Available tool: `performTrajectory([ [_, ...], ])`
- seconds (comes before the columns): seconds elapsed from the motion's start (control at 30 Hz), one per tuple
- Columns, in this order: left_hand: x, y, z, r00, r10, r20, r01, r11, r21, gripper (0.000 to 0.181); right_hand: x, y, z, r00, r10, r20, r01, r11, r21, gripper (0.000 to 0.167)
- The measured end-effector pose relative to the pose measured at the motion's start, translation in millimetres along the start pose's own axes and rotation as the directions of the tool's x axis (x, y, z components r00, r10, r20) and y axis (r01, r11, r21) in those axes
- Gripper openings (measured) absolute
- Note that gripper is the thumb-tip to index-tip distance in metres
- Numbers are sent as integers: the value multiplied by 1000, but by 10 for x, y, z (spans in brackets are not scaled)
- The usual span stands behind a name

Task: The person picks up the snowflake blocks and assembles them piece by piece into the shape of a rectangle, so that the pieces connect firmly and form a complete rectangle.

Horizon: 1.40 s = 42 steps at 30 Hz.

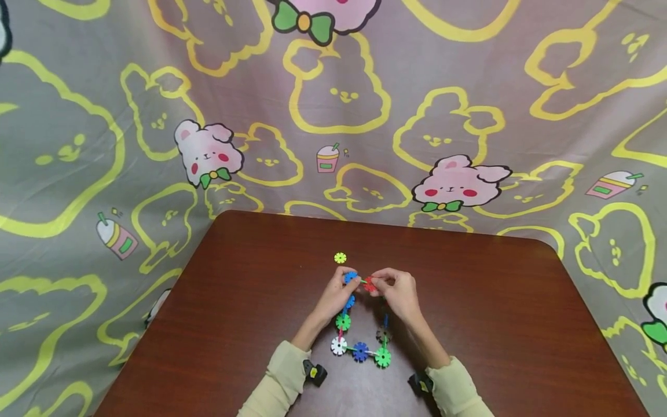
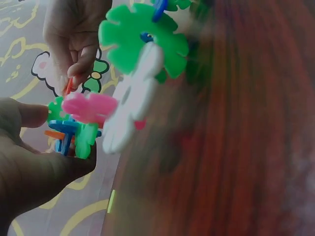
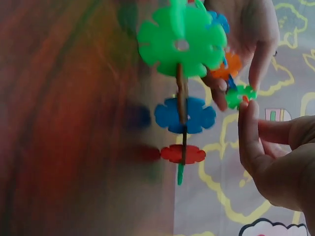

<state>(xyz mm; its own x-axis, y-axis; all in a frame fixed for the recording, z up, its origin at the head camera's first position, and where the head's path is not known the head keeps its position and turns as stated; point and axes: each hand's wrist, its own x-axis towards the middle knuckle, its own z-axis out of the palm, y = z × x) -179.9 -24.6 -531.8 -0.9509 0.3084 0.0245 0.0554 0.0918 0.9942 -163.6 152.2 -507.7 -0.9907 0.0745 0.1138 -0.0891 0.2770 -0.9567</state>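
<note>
A chain of slotted plastic snowflake discs bends in a U in the head view, with a white disc [image 1: 339, 346], a dark blue disc [image 1: 360, 352] and a green disc [image 1: 383, 357] along its near side. My left hand [image 1: 331, 295] grips the far left end, near a light blue disc [image 1: 350, 277]. Beyond that, a small green disc [image 3: 239, 96] stands edge-on between the hands. A red disc [image 1: 369, 284] is pinched by my right hand [image 1: 402, 294], up against the green one. Fingers hide most of the red disc in the right wrist view.
A loose yellow disc [image 1: 340, 258] lies on the brown table [image 1: 250, 289], beyond the left hand. Patterned cloth [image 1: 344, 191] hangs behind the table and at its sides. The chain's right arm, with a brown disc [image 1: 383, 335], sits beside my right wrist.
</note>
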Motion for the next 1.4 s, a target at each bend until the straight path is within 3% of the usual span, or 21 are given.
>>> performTrajectory([
  [0.13,15,-14,-21,1000,-19,-3,18,996,-89,41,76,14,-71,996,-23,88,27,999,-38,8],
  [0.3,24,-21,-45,999,-24,-23,22,993,-112,37,235,11,-177,969,-60,239,92,988,-126,18],
  [0.43,32,-22,-62,999,-47,-4,46,990,-133,34,426,40,-196,964,-56,259,101,982,-162,24],
  [0.6,35,-17,-69,999,-41,8,42,987,-153,34,698,128,-139,956,-75,283,152,953,-261,18],
  [0.73,28,-16,-76,999,-48,16,50,988,-147,33,893,204,-36,932,-101,348,225,914,-337,12],
  [0.87,22,-20,-75,998,-60,31,64,988,-144,32,1039,227,105,893,-117,434,306,866,-395,16],
  [1.03,22,-6,-72,998,-57,35,61,987,-150,29,1158,239,272,821,-158,549,427,808,-406,27],
  [1.17,27,-1,-73,998,-42,43,48,988,-149,28,1210,233,374,775,-177,606,497,763,-413,32],
  [1.3,24,6,-75,998,-39,51,46,988,-149,27,1231,232,450,762,-198,617,527,743,-412,28],
  [1.4,21,20,-80,998,-45,40,51,987,-156,27,1235,240,498,774,-186,606,508,753,-418,21],
])
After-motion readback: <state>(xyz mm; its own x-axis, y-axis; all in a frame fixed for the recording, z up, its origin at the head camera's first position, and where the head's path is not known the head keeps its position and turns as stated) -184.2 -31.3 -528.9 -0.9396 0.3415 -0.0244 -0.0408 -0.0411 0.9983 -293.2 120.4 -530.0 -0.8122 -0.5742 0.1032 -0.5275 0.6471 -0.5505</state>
